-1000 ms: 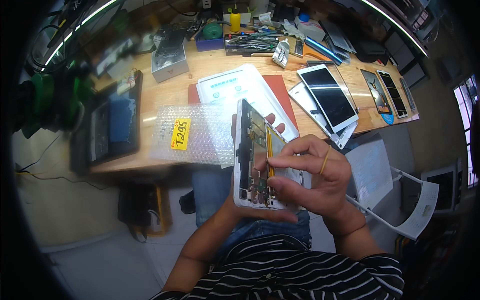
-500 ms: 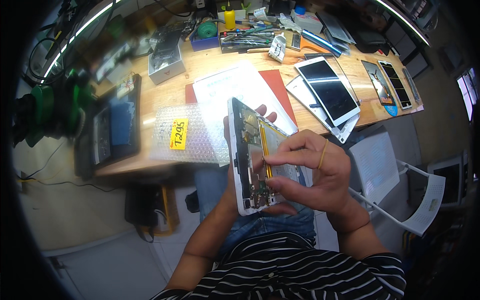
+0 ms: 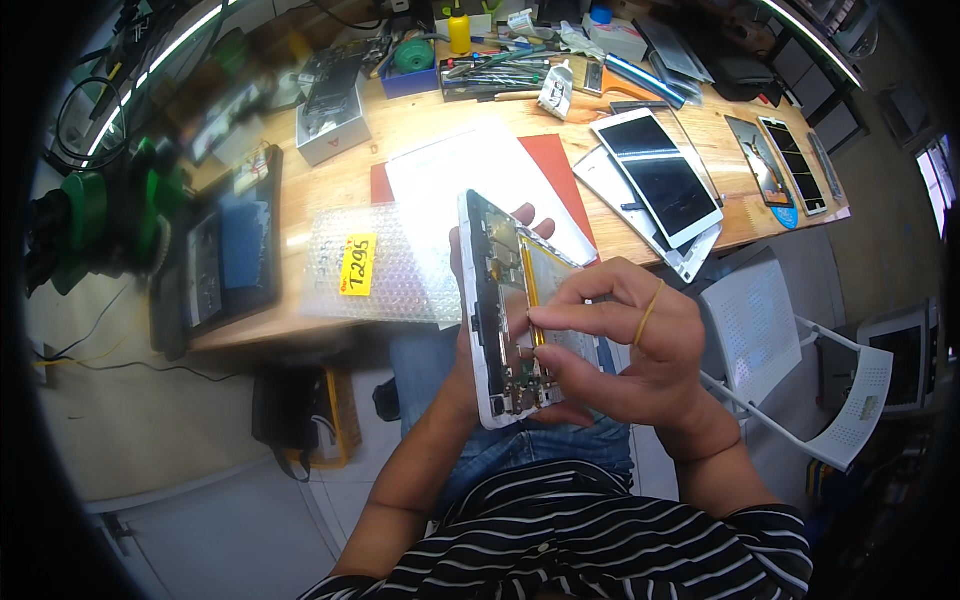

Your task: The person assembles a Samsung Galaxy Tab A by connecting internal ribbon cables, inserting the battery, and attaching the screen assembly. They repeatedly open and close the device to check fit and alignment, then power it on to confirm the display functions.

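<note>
An opened white-framed tablet (image 3: 482, 340) is tilted up in front of me, its inner side showing a circuit board, yellow ribbon strips (image 3: 531, 275) and a silvery battery (image 3: 556, 272). My left hand (image 3: 463, 365) grips it from behind and below, with fingertips showing past its far edge. Over the inside, my right hand (image 3: 650, 335) has its thumb and index finger curled in a pinch beside the yellow strips, tips a little apart. Whatever lies between those tips is too small to make out. A yellow band circles one finger of this hand.
Beyond the tablet lie white papers (image 3: 450, 170) and bubble wrap (image 3: 335, 265) with a yellow label. A white tablet (image 3: 660, 175) rests on other panels at the right. Tools in a tray (image 3: 495, 75) line the back. A white chair (image 3: 755, 315) stands to my right.
My right thumb has moved up slightly, closer to the index fingertip. The left hand and the tablet stay nearly where they were.
</note>
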A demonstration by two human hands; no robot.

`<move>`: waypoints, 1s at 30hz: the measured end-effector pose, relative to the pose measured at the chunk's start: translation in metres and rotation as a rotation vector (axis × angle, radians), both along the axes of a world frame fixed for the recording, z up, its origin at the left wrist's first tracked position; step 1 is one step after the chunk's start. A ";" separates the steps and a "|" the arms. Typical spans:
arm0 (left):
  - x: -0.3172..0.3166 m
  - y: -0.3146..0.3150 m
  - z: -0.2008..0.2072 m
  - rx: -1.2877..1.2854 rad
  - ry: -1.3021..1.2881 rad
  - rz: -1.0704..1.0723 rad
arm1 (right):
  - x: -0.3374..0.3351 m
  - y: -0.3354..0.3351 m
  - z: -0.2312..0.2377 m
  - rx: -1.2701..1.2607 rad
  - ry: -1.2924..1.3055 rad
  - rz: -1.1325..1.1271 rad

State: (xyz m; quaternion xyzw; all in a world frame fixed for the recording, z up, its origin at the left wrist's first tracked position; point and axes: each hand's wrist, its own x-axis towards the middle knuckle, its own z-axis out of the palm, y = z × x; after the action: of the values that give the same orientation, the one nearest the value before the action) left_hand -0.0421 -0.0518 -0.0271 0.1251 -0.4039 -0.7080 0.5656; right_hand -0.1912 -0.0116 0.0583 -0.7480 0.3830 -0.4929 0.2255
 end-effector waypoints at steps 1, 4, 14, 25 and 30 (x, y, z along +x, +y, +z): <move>-0.001 0.000 0.000 -0.004 0.022 -0.008 | 0.000 0.002 0.002 0.009 0.032 -0.016; -0.003 0.001 0.003 0.031 0.020 -0.001 | -0.001 0.010 0.008 0.011 0.112 -0.070; -0.022 0.004 0.018 0.238 0.137 0.072 | 0.004 0.019 0.005 -0.060 0.051 -0.185; -0.022 0.011 0.028 0.195 0.020 0.047 | 0.002 0.023 0.004 -0.044 -0.012 -0.231; -0.019 0.007 0.016 -0.111 -0.178 0.147 | 0.002 0.027 0.002 0.005 -0.065 -0.279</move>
State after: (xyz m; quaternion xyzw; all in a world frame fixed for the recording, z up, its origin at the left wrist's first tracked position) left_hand -0.0610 -0.0444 -0.0107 0.1850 -0.4808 -0.6274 0.5840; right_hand -0.1889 0.0157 0.0602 -0.6704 0.4770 -0.5426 0.1691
